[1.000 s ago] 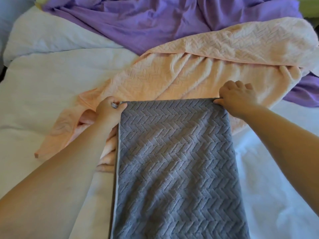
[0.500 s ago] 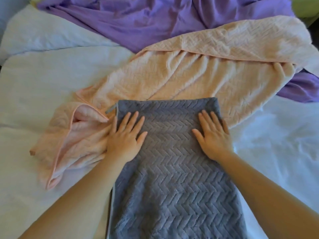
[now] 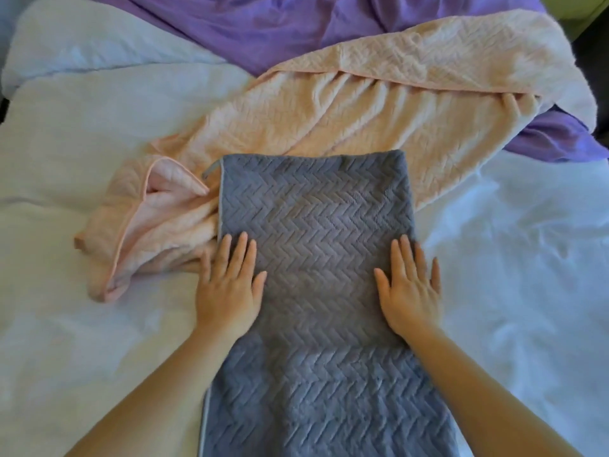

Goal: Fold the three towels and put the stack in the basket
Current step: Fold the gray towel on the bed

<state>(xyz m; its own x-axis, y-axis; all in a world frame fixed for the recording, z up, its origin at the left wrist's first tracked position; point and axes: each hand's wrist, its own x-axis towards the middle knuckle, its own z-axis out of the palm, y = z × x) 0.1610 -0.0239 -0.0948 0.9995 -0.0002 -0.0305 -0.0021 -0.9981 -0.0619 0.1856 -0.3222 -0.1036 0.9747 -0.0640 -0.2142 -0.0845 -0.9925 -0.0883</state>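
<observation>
1. Left zone: the bare white bed is wrinkled and yielding. There is open room here for sliding or laying out cloth.
2. The peach towel lies unfolded. Its left end is bunched just beside the left hand, and its middle passes under the far edge of the grey towel.
3. Left hand: grip apart, fingers straight, palm flat on the grey towel's left border.
4. The grey towel lies at centre on the bed as a long strip, with its near end out of frame. It is judged light, soft and limp, and likely to sag if lifted at one point. Take hold at both far corners; a hanging loop marks the left one.
5. Right hand: grip apart, flat on the right border.
6. Right zone: open bed. The purple cloth lies beyond it, and whether it is a towel cannot be told. No basket is in view.
</observation>
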